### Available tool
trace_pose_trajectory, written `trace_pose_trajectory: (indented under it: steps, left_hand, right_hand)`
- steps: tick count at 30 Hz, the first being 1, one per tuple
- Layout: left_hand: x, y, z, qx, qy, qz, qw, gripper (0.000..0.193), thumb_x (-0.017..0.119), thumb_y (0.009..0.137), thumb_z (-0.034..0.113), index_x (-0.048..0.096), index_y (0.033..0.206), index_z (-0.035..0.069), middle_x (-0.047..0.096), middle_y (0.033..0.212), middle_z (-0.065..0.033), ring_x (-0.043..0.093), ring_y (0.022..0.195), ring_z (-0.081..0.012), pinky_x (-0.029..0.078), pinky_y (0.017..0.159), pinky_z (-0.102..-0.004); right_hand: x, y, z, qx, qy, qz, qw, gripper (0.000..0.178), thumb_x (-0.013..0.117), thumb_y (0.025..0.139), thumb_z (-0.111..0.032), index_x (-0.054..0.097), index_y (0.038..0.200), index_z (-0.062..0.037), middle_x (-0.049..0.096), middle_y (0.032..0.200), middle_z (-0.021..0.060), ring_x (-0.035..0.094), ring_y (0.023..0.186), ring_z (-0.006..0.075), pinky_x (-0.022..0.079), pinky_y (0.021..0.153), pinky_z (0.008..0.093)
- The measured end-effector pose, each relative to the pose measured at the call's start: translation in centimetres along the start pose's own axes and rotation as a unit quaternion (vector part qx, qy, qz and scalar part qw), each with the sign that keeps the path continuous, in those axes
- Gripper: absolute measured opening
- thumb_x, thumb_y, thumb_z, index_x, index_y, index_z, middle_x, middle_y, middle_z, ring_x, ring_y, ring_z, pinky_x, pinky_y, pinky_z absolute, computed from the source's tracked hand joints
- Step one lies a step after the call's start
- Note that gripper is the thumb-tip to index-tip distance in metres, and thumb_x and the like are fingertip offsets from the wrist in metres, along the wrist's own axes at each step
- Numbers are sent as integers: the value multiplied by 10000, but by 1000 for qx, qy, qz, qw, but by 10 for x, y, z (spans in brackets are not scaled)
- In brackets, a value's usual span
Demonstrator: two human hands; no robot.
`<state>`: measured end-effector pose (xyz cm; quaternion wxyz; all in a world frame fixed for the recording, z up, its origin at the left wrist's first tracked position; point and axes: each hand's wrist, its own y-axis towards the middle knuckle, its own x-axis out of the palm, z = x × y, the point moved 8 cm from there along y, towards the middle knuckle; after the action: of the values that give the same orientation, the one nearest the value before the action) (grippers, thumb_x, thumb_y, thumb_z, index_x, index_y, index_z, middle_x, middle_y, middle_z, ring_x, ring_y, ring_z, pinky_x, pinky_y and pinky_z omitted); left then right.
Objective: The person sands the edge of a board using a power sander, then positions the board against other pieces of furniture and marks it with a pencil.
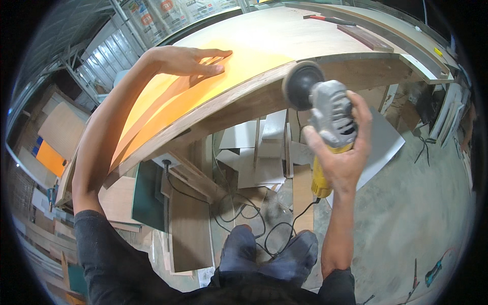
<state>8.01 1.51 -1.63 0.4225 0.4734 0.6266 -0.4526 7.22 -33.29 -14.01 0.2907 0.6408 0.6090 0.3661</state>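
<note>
An angle grinder (330, 114) with a yellow body, grey head and round dark disc (301, 85) is gripped in my right hand (345, 157). Its disc is at the front edge of the workbench, close to the corner of an orange sheet (254, 66); whether it touches the edge I cannot tell. My left hand (195, 61) rests over the orange sheet with its fingers stretched out and holds nothing. The sheet lies along the curved-looking front edge of the pale wooden benchtop (239, 30). A black cord (310, 203) hangs from the grinder's lower end.
On the bench's far right lie a hammer (330, 20) with a red and black handle and a brown wooden strip (363, 38). Beneath are board offcuts (259, 157), a looping cable (249, 208) and a wooden panel (189, 234). A teal tool (433, 273) lies on the floor at right.
</note>
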Motion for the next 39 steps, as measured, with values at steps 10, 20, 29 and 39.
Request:
trace_pose_trajectory:
  steps: [10,20,29,39]
  left_hand:
    - [16,-5,-1,24,-75,29,996,961,333,859,883,267,1636,322,278,1682,-136,254,1537,-427,171,1243,-656]
    - [11,-18,12,67,-50,56,995,948,289,867,899,301,1626,331,327,1663,-129,313,1521,-404,199,1260,-593]
    - [17,-19,1,81,-89,10,993,982,317,847,908,258,1638,331,274,1686,-127,291,1529,-411,167,1262,-606]
    - [29,-44,-27,41,-86,63,993,1090,383,778,967,303,1630,292,343,1654,-152,307,1520,-416,216,1264,-550]
  right_hand:
    - [66,-51,-78,-46,19,-126,991,790,894,670,-130,563,1384,-56,639,1228,160,658,1049,246,550,903,355]
    - [54,-31,-71,-55,22,-60,996,790,878,673,-118,564,1397,-82,646,1235,149,685,1025,229,572,892,352]
    - [60,-38,-94,-56,24,-66,996,769,867,688,-123,566,1395,-112,634,1253,131,676,1075,240,571,920,367]
    - [87,-66,-113,-43,29,-117,992,796,893,653,-97,569,1381,-73,633,1243,155,676,1031,257,558,898,359]
